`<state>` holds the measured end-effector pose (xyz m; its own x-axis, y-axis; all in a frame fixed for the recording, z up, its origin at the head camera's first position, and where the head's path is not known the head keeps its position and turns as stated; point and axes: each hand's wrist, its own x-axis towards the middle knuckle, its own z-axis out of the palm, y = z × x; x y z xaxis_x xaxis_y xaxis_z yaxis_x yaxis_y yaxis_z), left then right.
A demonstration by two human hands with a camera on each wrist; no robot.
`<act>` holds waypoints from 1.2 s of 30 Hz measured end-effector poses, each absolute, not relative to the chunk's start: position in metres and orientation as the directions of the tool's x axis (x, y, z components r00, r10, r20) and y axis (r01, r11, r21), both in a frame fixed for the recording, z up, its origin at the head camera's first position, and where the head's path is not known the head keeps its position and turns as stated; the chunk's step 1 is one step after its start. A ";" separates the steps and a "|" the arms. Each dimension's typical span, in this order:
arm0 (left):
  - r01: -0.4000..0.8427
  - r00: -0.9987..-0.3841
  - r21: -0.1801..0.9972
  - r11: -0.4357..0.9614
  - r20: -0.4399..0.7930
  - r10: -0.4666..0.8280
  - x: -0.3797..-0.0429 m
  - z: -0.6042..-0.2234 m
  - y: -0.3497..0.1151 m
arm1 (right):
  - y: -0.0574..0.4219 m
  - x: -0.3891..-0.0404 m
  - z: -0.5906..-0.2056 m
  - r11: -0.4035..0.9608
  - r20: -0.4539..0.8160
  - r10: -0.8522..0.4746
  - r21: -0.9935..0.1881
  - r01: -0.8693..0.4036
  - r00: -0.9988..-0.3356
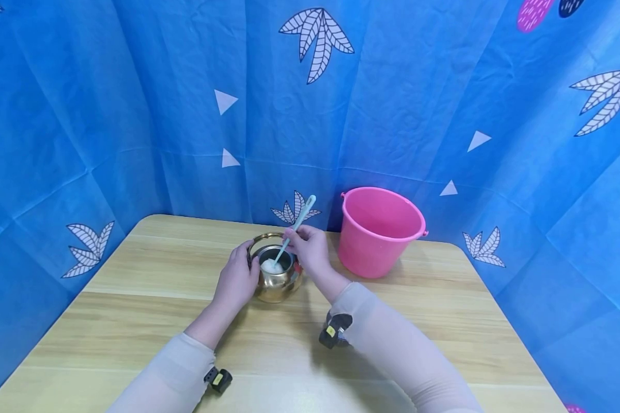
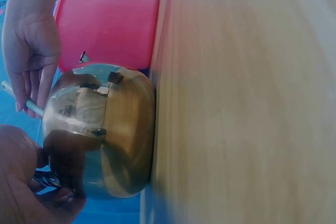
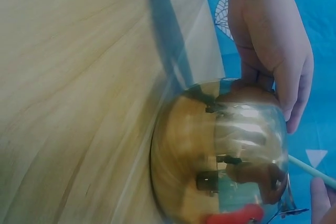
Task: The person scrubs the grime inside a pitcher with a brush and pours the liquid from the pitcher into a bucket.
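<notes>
A round, shiny brass-coloured pot (image 1: pixel 276 290) with an open top stands on the wooden table, its mirror-like side filling much of both wrist views. My left hand (image 1: pixel 237 275) grips it by the left side, thumb at the rim and fingers by the base of the raised handle. From the right, my right hand (image 1: pixel 312 251) pinches a slim pale mint brush (image 1: pixel 302 214) partway along its stick. The stick slants down into the mouth of the pot. At its lower end a white, fluffy-looking head (image 1: pixel 271 266) shows just inside the rim.
A pink bucket (image 1: pixel 364 252) stands at the back right, close behind my right hand. Blue patterned cloth (image 1: pixel 299 126) hangs round the back and sides of the wooden table (image 1: pixel 134 321). Both wrists wear black cameras near the sleeve cuffs.
</notes>
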<state>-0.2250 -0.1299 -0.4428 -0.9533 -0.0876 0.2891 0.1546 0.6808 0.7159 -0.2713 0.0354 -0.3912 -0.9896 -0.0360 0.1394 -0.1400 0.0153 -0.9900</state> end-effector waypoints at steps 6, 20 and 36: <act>0.160 -0.953 0.714 0.681 0.292 -0.083 -0.224 -0.443 -0.131 | 0.034 -0.270 -0.392 0.004 0.143 -0.007 -0.990 -0.143 -0.990; 0.174 -0.947 0.706 0.686 0.312 -0.081 -0.224 -0.443 -0.130 | 0.032 -0.264 -0.396 0.123 0.225 0.045 -0.968 -0.219 -0.973; 0.163 -0.952 0.709 0.686 0.296 -0.079 -0.224 -0.442 -0.130 | 0.028 -0.256 -0.400 0.200 0.436 0.009 -0.883 -0.425 -0.900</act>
<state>-0.2244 -0.1301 -0.4419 -0.9520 -0.0789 0.2957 0.1635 0.6856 0.7094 -0.2564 0.0284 -0.3998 -0.9001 0.0088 0.4355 -0.4252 0.1998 -0.8828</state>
